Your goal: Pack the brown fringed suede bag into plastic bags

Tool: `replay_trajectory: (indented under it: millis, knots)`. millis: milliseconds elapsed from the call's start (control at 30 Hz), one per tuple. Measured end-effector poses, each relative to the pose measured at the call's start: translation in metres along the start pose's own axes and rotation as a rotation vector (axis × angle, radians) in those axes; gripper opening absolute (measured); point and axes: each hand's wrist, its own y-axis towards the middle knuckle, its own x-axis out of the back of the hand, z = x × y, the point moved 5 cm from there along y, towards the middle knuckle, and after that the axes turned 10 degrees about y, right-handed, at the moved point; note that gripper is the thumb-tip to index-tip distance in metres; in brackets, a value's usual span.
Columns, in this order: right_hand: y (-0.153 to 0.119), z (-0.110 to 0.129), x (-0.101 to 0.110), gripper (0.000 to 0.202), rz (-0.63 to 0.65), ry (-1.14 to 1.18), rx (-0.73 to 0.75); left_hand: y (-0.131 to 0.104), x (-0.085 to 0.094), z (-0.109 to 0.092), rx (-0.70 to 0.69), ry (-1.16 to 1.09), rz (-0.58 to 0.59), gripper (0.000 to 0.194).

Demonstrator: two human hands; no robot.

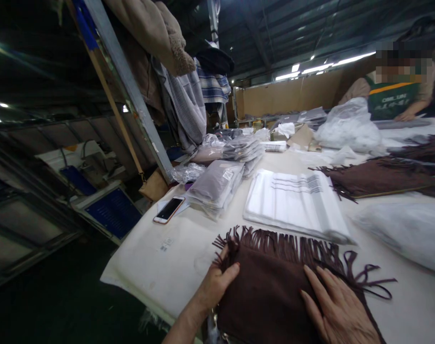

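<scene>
A dark brown fringed bag point(267, 291) with a suede-like surface lies on the white-covered table in front of me. Its fringe points away from me, and small metal fittings show at its lower left edge. My left hand point(217, 282) grips the left edge near the upper corner, thumb on top and the other fingers partly hidden by the bag. Flat across the right part of the bag rests my right hand point(334, 306), its fingers stretched out. Just beyond the fringe is a folded white cloth point(292, 205) with grey stripes.
A phone point(169, 210) lies near the table's left edge, beside plastic-wrapped packets point(217, 184). More brown fringed pieces point(382, 177) and clear plastic bags point(349, 126) cover the right side. A co-worker point(392, 98) stands across the table. Clothes hang by a metal post point(131, 91).
</scene>
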Motion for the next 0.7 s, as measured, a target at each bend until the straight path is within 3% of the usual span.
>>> replay_trajectory:
  millis: [100,200,367,500,567,600,633,700]
  knots:
    - [0.002,0.001,0.002,0.044,0.002,0.016,-0.034,-0.006,-0.024,-0.009,-0.055,0.655,0.088,0.063]
    - [0.0,0.002,0.001,0.044,0.013,0.026,-0.059,-0.012,-0.059,-0.006,-0.063,0.993,0.196,0.066]
    - [-0.008,-0.001,-0.005,0.044,0.014,0.051,-0.097,-0.015,-0.104,0.0,-0.206,1.097,0.23,0.074]
    - [-0.012,-0.002,-0.01,0.04,0.057,0.16,-0.118,-0.018,-0.12,-0.009,-0.361,1.055,0.345,0.074]
    - [-0.011,-0.009,-0.002,0.04,0.08,0.28,-0.192,-0.023,-0.11,-0.025,-0.493,0.959,0.344,0.062]
    - [-0.01,-0.017,0.005,0.041,0.085,0.358,-0.266,-0.024,-0.095,-0.034,-0.525,0.886,0.257,0.055]
    - [-0.01,-0.027,0.014,0.042,0.077,0.442,-0.369,-0.023,-0.073,-0.04,-0.501,0.81,0.099,0.047]
    - [-0.013,-0.055,0.035,0.046,0.036,0.596,-0.667,-0.018,-0.011,-0.036,-0.186,0.616,-0.367,0.036]
